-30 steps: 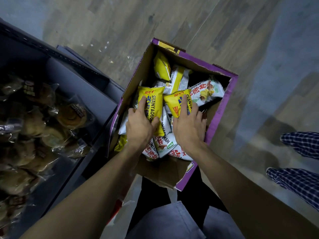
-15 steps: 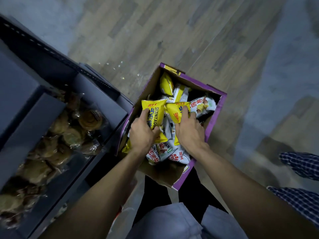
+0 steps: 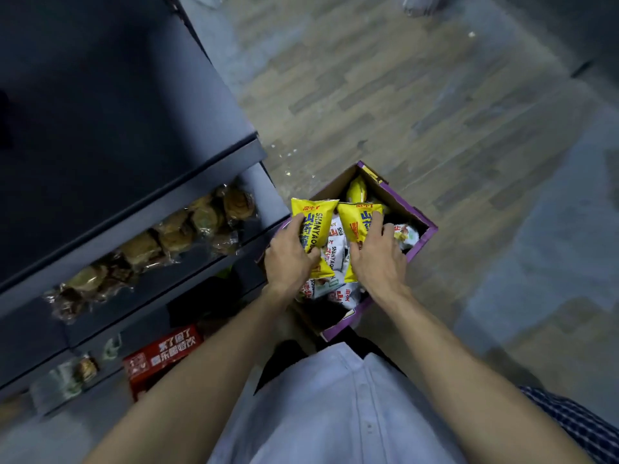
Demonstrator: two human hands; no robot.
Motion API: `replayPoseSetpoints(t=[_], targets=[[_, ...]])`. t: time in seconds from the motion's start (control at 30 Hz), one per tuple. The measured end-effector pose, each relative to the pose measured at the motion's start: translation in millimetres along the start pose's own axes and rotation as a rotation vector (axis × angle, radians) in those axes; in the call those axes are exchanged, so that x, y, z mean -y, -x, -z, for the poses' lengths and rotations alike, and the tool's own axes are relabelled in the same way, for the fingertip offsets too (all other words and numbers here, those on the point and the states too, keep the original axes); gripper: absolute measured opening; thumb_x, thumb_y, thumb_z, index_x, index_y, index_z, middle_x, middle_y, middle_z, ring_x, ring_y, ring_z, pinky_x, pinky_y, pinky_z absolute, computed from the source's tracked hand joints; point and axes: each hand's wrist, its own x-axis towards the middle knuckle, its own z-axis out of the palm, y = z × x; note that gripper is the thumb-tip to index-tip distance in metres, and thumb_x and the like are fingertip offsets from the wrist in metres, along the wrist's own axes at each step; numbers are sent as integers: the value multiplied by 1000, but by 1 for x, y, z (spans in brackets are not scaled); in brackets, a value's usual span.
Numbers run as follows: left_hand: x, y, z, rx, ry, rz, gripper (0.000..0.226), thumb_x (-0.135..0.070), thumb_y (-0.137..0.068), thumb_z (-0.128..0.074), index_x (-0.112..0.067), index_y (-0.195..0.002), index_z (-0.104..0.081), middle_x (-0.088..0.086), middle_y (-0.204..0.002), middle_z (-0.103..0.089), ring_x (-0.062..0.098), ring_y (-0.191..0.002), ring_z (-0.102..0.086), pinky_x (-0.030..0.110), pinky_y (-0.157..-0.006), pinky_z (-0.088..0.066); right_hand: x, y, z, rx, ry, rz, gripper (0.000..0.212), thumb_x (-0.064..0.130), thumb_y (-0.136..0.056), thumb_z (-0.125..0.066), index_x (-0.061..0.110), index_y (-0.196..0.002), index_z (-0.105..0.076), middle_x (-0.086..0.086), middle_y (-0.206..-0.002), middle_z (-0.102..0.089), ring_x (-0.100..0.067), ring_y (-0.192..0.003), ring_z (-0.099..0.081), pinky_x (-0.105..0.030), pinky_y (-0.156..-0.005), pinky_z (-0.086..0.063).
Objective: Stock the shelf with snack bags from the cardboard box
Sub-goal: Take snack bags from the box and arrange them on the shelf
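Note:
A purple-edged cardboard box [image 3: 422,234] stands on the floor, holding several yellow and white snack bags. My left hand [image 3: 290,259] grips one yellow snack bag [image 3: 315,218] by its lower half. My right hand [image 3: 377,259] grips a second yellow snack bag [image 3: 356,221] beside it. Both bags are raised above the white bags [image 3: 334,259] in the box. The dark shelf unit [image 3: 140,209] stands to the left of the box.
One shelf tier holds clear-wrapped pastries [image 3: 174,236]. A red package [image 3: 160,360] sits on a lower tier. Wood-pattern floor [image 3: 402,95] spreads beyond the box. A checked sleeve [image 3: 576,426] of another person shows at the lower right.
Both hands have lifted the two yellow bags up out of the pile. The view has risen and tilted, so more of the shelf tiers show on the left.

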Motion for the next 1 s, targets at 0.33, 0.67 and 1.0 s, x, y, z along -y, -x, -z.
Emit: replayPoseSetpoints(t=[0.33,0.67,1.0], targets=[[73,77,67,-160,42,-1,73,-33,-78,-69,-27,-145,-39,7,-127,-61,31,-115,-57,40,-84,-51,68,86,6,-104,18,179,74,37,-89,-64,15,-147,-26,-14,-127,-46,-38,-111,-55,-46,-75,-50],[186,204,181,-493,85,90,60,-33,-81,-69,-35,-135,-43,0,-111,-66,25,-97,-64,41,-75,-55,174,212,-4,-176,-69,507,64,30,-89,-63,9,-140,-30,-18,-118,-49,-41,-98,-58,-40,-62,-42],[207,262,286,-782,33,165,67,-38,-83,-69,-32,-142,-39,1,-100,-60,22,-90,-60,30,-65,-41,277,277,47,-278,-184,793,71,44,-91,-60,15,-145,-25,-11,-117,-47,-36,-101,-56,-44,-69,-49]])
